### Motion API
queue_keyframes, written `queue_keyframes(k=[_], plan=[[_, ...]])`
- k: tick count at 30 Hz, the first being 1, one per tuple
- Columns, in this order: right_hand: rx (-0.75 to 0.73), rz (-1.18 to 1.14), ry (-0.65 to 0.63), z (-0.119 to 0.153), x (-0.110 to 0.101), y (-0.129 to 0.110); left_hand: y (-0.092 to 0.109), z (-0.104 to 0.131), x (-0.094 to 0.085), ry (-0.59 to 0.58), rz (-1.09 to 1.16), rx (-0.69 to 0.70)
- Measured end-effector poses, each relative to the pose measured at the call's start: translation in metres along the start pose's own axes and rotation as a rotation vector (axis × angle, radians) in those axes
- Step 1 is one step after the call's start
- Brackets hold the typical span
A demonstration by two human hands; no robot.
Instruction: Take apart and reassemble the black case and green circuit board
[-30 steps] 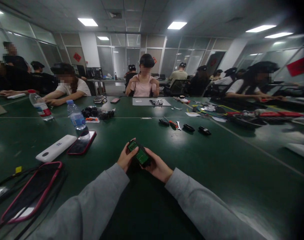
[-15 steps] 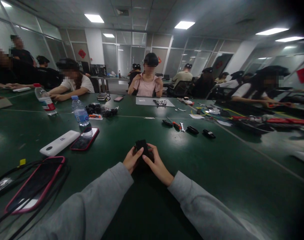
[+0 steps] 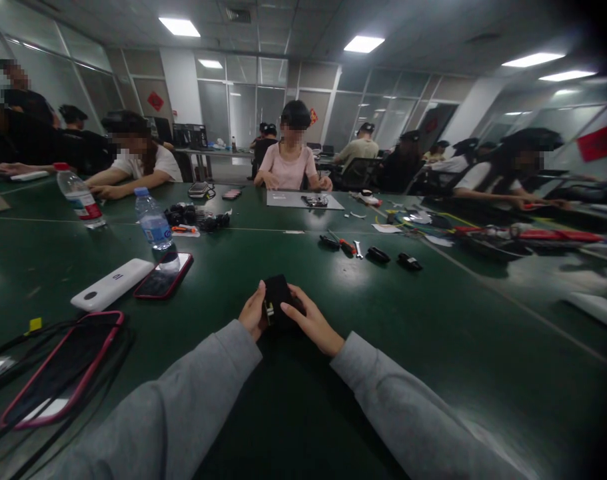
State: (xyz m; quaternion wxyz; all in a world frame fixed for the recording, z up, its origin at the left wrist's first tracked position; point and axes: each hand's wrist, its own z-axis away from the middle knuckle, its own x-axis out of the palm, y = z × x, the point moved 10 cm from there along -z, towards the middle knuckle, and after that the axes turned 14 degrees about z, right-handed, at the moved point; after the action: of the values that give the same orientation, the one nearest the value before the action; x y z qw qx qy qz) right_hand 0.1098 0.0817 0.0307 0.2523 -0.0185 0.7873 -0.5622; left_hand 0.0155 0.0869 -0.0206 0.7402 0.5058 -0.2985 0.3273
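Observation:
Both my hands hold a small black box-like object point(image 3: 279, 297) just above the green table point(image 3: 383, 373). Its exact kind I cannot make out; a light, yellowish detail shows on its left side. My left hand point(image 3: 254, 312) grips the left edge, thumb upright along it. My right hand point(image 3: 313, 319) wraps the right side, with the thumb across the near face. Beyond my hands lie a screwdriver point(image 3: 347, 247), a wrench point(image 3: 358, 250) and several black pieces point(image 3: 378, 254).
To the left are a white power bank point(image 3: 112, 285), a phone point(image 3: 164, 275), a pink-edged phone point(image 3: 66, 367) under black cables, and two bottles point(image 3: 153, 220). A person in pink point(image 3: 289, 163) sits opposite behind a grey mat point(image 3: 278, 199). Wires and red tools point(image 3: 553, 235) lie at the right.
The black object has turned in my hands, showing a broader face and the light detail on its left. My left thumb has shifted to its edge. The person opposite has lowered their hands towards the mat.

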Motion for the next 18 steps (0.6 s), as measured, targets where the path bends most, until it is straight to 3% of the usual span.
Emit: queue_keyframes(k=[7,10,14,18], plan=[[-0.023,0.087,0.086,0.003,-0.004,-0.001,0.003,-0.002,-0.001,-0.017,0.0,0.043],[0.008,0.082,0.201,0.002,-0.019,0.003,0.005,-0.006,-0.002,-0.036,0.045,0.057],[0.1,-0.092,0.403,-0.001,-0.055,0.018,0.007,-0.012,-0.007,-0.034,0.119,0.019],[0.293,-0.415,0.44,-0.004,-0.071,0.049,0.006,-0.013,-0.006,-0.048,0.16,-0.017]])
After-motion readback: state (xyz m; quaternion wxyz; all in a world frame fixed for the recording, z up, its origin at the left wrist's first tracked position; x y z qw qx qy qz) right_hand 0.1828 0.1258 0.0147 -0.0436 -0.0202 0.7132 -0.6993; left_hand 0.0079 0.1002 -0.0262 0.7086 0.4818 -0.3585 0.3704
